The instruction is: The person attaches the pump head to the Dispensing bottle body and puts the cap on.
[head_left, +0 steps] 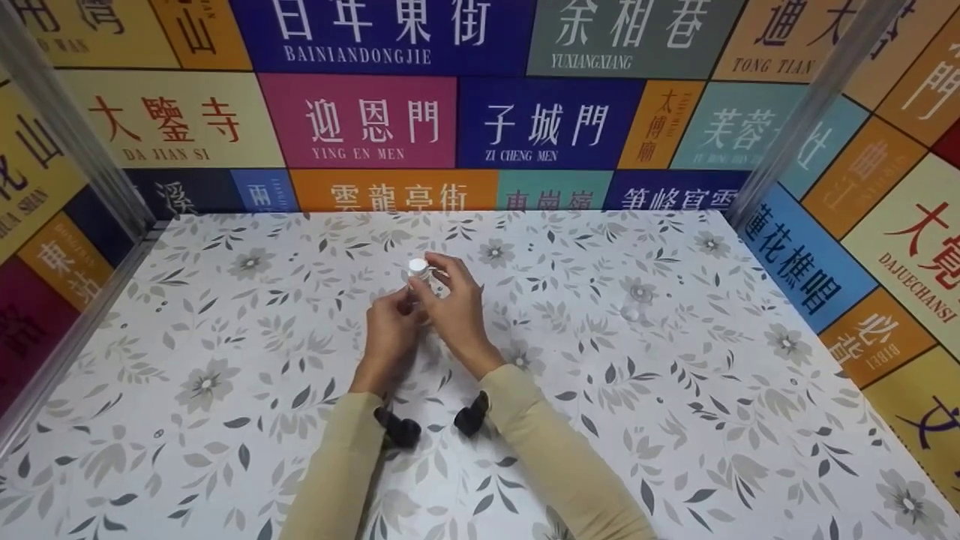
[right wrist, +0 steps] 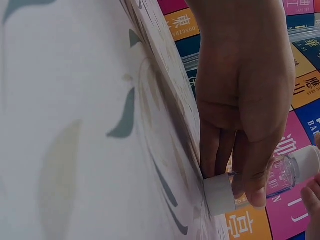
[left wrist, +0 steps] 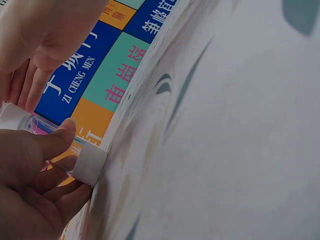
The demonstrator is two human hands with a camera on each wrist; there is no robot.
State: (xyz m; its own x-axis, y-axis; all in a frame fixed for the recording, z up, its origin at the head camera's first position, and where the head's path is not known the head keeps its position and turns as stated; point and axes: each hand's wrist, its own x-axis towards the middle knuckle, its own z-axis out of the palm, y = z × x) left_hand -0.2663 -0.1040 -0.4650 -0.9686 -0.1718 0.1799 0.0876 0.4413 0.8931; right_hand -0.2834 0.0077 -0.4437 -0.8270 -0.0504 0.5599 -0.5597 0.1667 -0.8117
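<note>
A small clear bottle [left wrist: 40, 123] stands roughly upright on the tabletop, with a white cap [head_left: 418, 265] at its top and a white section [right wrist: 219, 195] at its lower end. My left hand [head_left: 391, 322] grips the bottle low down, thumb and fingers around it just above that white section. Higher up, my right hand [head_left: 457, 304] pinches the cap between thumb and fingers. In the right wrist view the left hand [right wrist: 245, 100] fills the centre, while only the right fingertips [right wrist: 311, 202] show at the edge. Fingers hide much of the bottle in the head view.
A floral-patterned cloth or sheet covers the table [head_left: 225, 457]. A faint clear object [head_left: 637, 309], its kind too indistinct to tell, lies to the right of the hands. Panels with colourful place-name signs [head_left: 360, 120] enclose the back and sides. Black devices [head_left: 401, 431] sit at both wrists.
</note>
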